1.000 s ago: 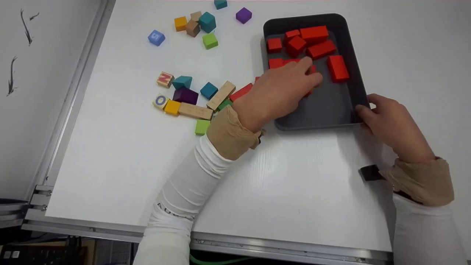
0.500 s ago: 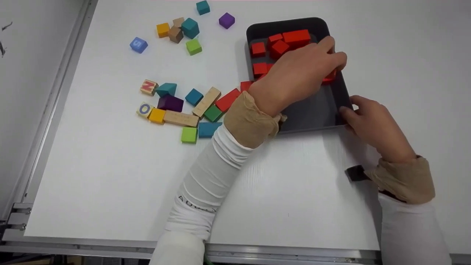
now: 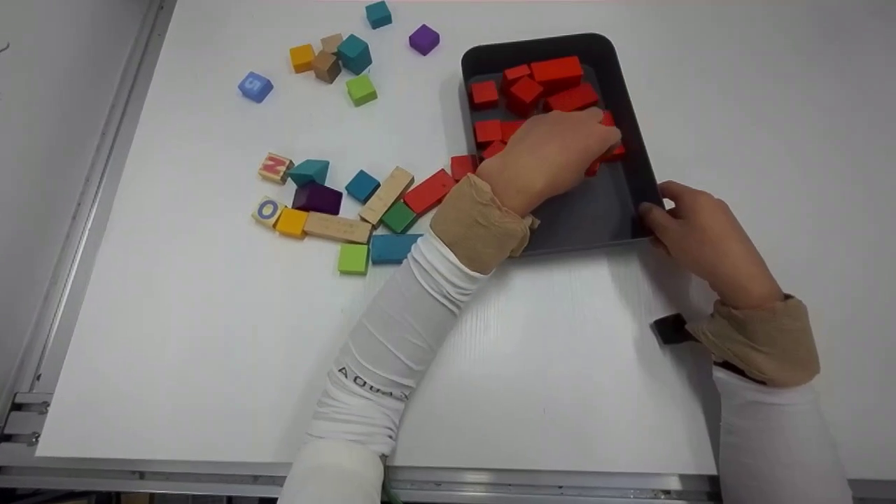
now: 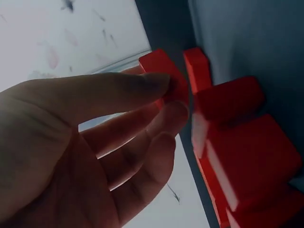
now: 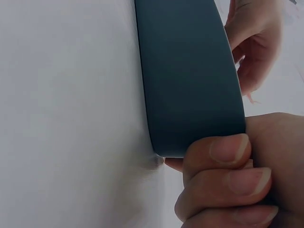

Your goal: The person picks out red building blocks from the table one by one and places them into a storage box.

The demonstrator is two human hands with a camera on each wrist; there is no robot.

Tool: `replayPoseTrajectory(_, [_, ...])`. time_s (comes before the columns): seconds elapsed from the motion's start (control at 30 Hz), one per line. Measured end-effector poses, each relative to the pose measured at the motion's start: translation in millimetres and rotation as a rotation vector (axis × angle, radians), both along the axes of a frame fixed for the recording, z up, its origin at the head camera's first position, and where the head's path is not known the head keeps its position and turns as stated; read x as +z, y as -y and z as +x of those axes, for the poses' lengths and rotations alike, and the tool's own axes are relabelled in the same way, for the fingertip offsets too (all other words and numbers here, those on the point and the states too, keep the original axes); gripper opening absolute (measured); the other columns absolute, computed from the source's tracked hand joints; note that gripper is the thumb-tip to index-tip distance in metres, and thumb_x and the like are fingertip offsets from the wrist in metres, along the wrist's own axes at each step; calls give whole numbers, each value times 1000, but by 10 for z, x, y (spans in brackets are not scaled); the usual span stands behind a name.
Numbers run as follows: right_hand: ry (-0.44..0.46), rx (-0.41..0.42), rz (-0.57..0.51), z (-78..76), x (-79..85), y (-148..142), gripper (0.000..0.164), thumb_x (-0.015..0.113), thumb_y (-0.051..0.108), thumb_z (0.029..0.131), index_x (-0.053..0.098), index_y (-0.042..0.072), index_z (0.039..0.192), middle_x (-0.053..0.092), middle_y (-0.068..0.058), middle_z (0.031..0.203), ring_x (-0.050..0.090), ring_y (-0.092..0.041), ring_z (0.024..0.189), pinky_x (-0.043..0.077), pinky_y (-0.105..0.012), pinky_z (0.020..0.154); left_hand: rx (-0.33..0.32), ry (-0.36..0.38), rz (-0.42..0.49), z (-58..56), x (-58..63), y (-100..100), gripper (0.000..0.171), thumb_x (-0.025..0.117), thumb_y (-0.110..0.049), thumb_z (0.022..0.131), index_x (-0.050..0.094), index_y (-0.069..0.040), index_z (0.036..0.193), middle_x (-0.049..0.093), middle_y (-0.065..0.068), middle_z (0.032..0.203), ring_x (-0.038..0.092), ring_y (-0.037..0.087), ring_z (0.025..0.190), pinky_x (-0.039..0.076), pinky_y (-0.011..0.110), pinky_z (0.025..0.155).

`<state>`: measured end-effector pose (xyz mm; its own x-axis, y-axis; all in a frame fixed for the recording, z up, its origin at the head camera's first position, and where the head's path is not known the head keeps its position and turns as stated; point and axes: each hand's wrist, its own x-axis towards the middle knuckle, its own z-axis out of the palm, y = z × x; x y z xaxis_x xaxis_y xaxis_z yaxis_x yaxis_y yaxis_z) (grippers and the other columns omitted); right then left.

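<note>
My left hand (image 3: 549, 157) is over the dark grey tray (image 3: 588, 220). In the left wrist view its thumb and fingers pinch a red block (image 4: 159, 61). Beneath and around it in the tray lie several red blocks (image 3: 556, 73), cubes and longer bricks; the hand covers some of them in the head view. My right hand (image 3: 707, 234) grips the tray's near right corner. The right wrist view has its curled fingers (image 5: 213, 190) against the tray's outer wall (image 5: 190, 76).
Left of the tray lies a cluster of mixed blocks, among them a red brick (image 3: 429, 191), a plain wooden brick (image 3: 338, 227) and a purple block (image 3: 318, 199). Farther back are more cubes, including a blue one (image 3: 255, 87) and a purple one (image 3: 424, 40).
My left hand moved from mid-tray across to the right wall, then partly back left. The right hand keeps its grip on the corner. The head view has shifted, so everything appears farther left.
</note>
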<state>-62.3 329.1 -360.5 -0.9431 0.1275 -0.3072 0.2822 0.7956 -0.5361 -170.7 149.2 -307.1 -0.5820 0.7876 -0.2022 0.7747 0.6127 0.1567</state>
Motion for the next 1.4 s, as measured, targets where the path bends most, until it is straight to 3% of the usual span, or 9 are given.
replayPoseTrajectory(0.17, [-14, 3, 8, -6, 11, 17, 39, 42, 30, 100, 53, 2, 125, 55, -6, 66, 48, -18, 58, 38, -29, 50, 0, -29, -16, 6, -67, -12, 25, 49, -11, 94, 62, -21, 112, 63, -1, 109, 56, 15, 98, 50, 31, 85])
replayPoseTrajectory(0.4, [1, -1, -5, 8, 0, 17, 41, 43, 31, 100, 52, 2, 126, 57, -6, 68, 49, -18, 59, 39, -29, 50, 3, -79, -42, 38, -225, -73, 29, 41, -8, 98, 62, -15, 117, 60, 6, 116, 63, 24, 99, 53, 38, 86])
replayPoseTrajectory(0.5, [0, 5, -8, 2, -8, 29, 42, 43, 31, 100, 52, 1, 128, 57, -6, 68, 49, -17, 58, 39, -29, 50, 12, -63, -60, 43, -221, -54, 30, 40, -10, 99, 59, -16, 121, 56, 6, 121, 63, 24, 97, 53, 38, 86])
replayPoseTrajectory(0.7, [2, 17, -6, 3, 7, 39, 44, 41, 33, 101, 51, 2, 130, 58, -7, 71, 50, -17, 60, 40, -29, 51, -21, -26, 27, 52, -37, 45, 33, 47, -15, 97, 56, -24, 128, 53, 1, 126, 61, 19, 94, 52, 32, 86])
replayPoseTrajectory(1.0, [26, 8, -15, 17, 37, 10, 42, 41, 34, 101, 50, 3, 128, 57, -8, 71, 50, -19, 61, 40, -30, 52, 11, -122, 128, 181, 374, 318, 39, 49, -32, 99, 49, -28, 137, 49, -3, 131, 61, 11, 90, 52, 23, 86])
replayPoseTrajectory(1.2, [43, -4, -30, 10, 30, 19, 44, 41, 36, 101, 49, 4, 130, 59, -10, 77, 52, -19, 65, 41, -30, 53, 11, -156, 140, 246, 465, 533, 40, 46, -35, 99, 49, -30, 139, 51, -4, 130, 61, 8, 97, 50, 22, 88])
replayPoseTrajectory(1.3, [46, -9, -27, 21, 28, 15, 44, 41, 35, 101, 48, 4, 131, 60, -10, 79, 53, -20, 67, 41, -30, 53, 21, -180, 152, 223, 475, 613, 42, 47, -36, 98, 48, -30, 140, 50, -6, 134, 61, 7, 104, 47, 21, 94])
replayPoseTrajectory(1.4, [53, -5, -30, 0, 19, 18, 46, 40, 36, 101, 48, 3, 132, 61, -10, 78, 53, -20, 67, 41, -29, 54, 65, -159, 160, 155, 507, 707, 42, 48, -37, 98, 48, -29, 139, 51, -5, 133, 60, 8, 106, 46, 21, 96])
